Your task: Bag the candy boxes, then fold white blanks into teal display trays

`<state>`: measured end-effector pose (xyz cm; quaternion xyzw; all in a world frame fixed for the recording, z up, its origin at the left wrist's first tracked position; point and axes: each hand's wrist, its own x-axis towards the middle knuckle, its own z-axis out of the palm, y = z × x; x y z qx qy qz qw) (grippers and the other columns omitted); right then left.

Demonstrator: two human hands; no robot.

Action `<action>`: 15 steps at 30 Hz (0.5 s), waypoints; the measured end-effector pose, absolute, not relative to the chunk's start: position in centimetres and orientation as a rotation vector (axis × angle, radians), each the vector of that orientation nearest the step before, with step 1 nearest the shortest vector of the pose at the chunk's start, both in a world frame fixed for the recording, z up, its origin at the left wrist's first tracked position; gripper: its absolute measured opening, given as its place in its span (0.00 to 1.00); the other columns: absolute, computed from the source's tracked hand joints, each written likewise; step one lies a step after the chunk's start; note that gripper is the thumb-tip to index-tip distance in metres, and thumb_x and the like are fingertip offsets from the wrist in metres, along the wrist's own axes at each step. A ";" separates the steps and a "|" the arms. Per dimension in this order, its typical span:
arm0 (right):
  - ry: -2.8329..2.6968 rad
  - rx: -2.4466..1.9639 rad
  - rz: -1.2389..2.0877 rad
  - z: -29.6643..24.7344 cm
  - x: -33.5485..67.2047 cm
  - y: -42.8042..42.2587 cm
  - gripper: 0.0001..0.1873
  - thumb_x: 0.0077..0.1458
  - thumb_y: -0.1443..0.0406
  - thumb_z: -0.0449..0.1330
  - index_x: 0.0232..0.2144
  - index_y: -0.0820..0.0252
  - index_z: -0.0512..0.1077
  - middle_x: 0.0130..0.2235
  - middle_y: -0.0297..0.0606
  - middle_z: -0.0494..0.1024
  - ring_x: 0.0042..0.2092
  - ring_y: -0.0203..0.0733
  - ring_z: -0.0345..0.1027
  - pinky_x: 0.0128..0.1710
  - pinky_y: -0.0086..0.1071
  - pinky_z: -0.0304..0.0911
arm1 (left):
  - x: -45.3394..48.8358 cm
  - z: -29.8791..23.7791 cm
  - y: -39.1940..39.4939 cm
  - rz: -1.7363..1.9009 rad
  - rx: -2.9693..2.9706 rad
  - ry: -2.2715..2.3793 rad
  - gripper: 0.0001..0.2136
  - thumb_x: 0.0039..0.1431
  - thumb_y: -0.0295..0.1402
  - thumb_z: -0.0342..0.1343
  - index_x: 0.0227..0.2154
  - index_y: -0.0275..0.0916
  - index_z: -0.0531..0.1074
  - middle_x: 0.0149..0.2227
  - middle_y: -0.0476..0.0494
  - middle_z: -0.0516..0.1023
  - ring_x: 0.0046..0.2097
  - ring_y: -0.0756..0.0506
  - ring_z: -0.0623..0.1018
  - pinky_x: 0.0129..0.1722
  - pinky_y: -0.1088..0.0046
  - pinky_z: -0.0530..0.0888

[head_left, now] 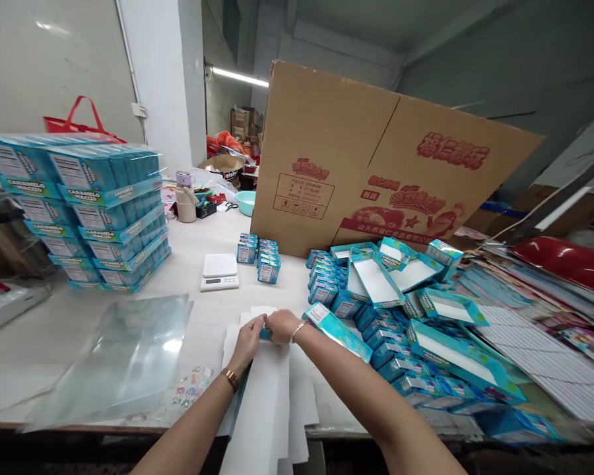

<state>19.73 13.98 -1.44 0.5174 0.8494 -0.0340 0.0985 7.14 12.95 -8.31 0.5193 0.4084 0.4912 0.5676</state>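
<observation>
My left hand (248, 341) and my right hand (280, 325) meet at the middle of the table, both closed on a small blue flat carton piece (264, 334) whose white inner side (262, 402) stretches toward me. Under it lies a stack of white flat carton blanks (297, 396). A blue open tray carton (337, 330) rests just right of my right wrist. Small blue boxes (259, 254) stand in rows further back.
A white scale (219, 272) sits behind my hands. Clear plastic sheets (123, 356) lie at the left, wrapped blue box stacks (99, 211) behind them. A big brown cardboard box (376, 171) stands at the back. Many blue tray cartons (426, 330) pile at the right.
</observation>
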 end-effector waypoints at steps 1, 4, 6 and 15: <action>2.519 1.508 -0.071 -1.6 19.6 13.6 0.08 0.43 0.69 0.62 0.30 0.62 0.76 0.34 0.49 0.80 0.37 0.51 0.74 0.35 0.38 0.65 | 7.2 -8.3 12.9 1.157 1.224 0.962 0.21 0.54 0.48 0.53 0.40 0.36 0.76 0.46 0.40 0.78 0.52 0.40 0.73 0.55 0.62 0.65; 2.533 1.423 -0.013 -2.0 19.1 12.6 0.09 0.46 0.71 0.60 0.33 0.66 0.75 0.35 0.52 0.79 0.38 0.52 0.74 0.36 0.39 0.65 | 7.1 -8.3 12.9 1.162 1.201 0.967 0.23 0.52 0.50 0.54 0.39 0.35 0.77 0.44 0.38 0.79 0.51 0.39 0.74 0.55 0.60 0.66; 2.537 1.373 0.009 -2.2 18.9 12.1 0.08 0.48 0.73 0.58 0.34 0.67 0.74 0.34 0.52 0.79 0.38 0.51 0.74 0.35 0.38 0.66 | 7.0 -8.3 12.9 1.156 1.179 0.975 0.25 0.50 0.52 0.55 0.39 0.34 0.77 0.44 0.37 0.79 0.51 0.38 0.74 0.55 0.59 0.66; 2.502 1.367 0.049 -2.0 19.0 11.6 0.08 0.55 0.71 0.53 0.32 0.65 0.73 0.35 0.49 0.79 0.41 0.50 0.74 0.36 0.38 0.67 | 6.0 -7.4 13.3 1.060 1.167 0.943 0.32 0.44 0.55 0.57 0.43 0.32 0.74 0.50 0.32 0.75 0.54 0.37 0.72 0.57 0.62 0.64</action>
